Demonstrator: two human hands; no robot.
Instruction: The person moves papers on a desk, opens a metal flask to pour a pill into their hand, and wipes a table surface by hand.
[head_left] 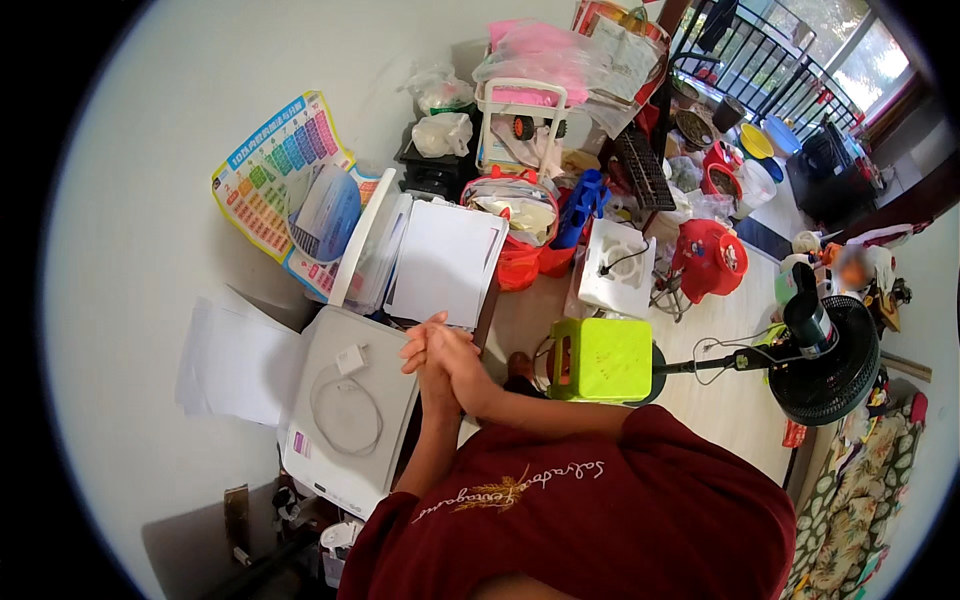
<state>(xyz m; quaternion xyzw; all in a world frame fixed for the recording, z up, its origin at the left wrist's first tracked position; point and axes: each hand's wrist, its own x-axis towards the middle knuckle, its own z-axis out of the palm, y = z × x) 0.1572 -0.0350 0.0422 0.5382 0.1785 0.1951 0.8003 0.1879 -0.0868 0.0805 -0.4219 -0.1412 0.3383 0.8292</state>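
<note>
My left hand (418, 350) and my right hand (462, 372) are clasped together in front of my chest, the fingers closed on each other. No object shows between them. Right beside them lies a light grey printer (310, 430) with a flat lid. A white charger plug (351, 359) and a looped white cable (380, 428) rest on that lid. Just beyond my hands is a stack of white paper (447, 262). Loose white sheets (240, 365) stand against the wall behind the printer.
A lime green stool (610, 360) stands on the floor to the right, near a black fan (825, 360). Farther off are a white foam box (615, 265), a red bucket (712, 262) and a white cart frame (521, 85). A colourful chart (285, 160) leans on the wall.
</note>
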